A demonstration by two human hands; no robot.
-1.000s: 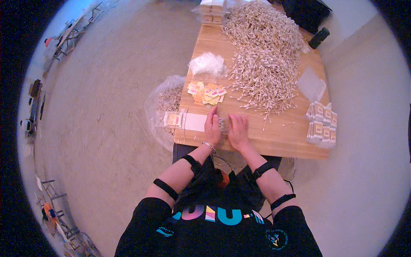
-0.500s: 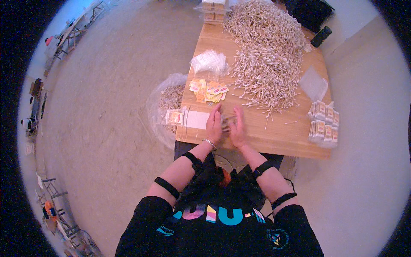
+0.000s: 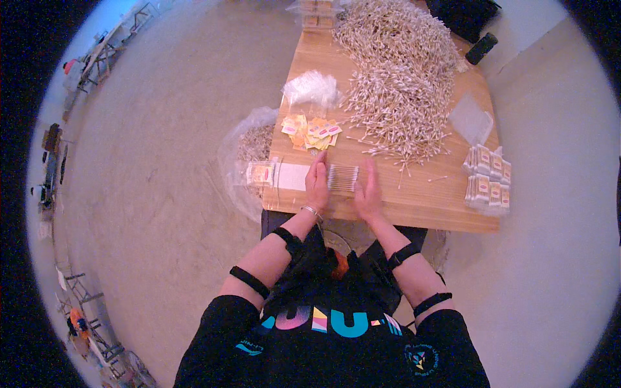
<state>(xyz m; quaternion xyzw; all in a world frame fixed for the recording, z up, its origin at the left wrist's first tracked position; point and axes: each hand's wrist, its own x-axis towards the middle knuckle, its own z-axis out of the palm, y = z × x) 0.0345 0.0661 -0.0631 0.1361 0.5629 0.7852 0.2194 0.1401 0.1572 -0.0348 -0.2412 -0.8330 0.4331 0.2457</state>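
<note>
On the wooden table (image 3: pixel 414 207) a row of cotton swabs (image 3: pixel 343 177) lies side by side between my two hands. My left hand (image 3: pixel 317 184) stands on edge at the row's left side, fingers stretched out. Along the right side my right hand (image 3: pixel 369 192) is held upright with its fingers extended, a small gap from the swabs. Left of my left hand is a white rectangular sheet (image 3: pixel 293 176), and beyond it a clear packet of swabs with a printed card (image 3: pixel 261 173). A large heap of loose swabs (image 3: pixel 407 84) covers the far part of the table.
Yellow-orange cards (image 3: pixel 317 132) and a clump of clear plastic bags (image 3: pixel 310 88) lie at the table's left. Filled swab packets (image 3: pixel 486 178) stack at the right edge near a clear sheet (image 3: pixel 471 119). A plastic sack of swabs (image 3: pixel 252 143) stands left of the table.
My hands have moved apart, the right one shifting rightward, so more of the swab row shows between them. The view has shifted slightly.
</note>
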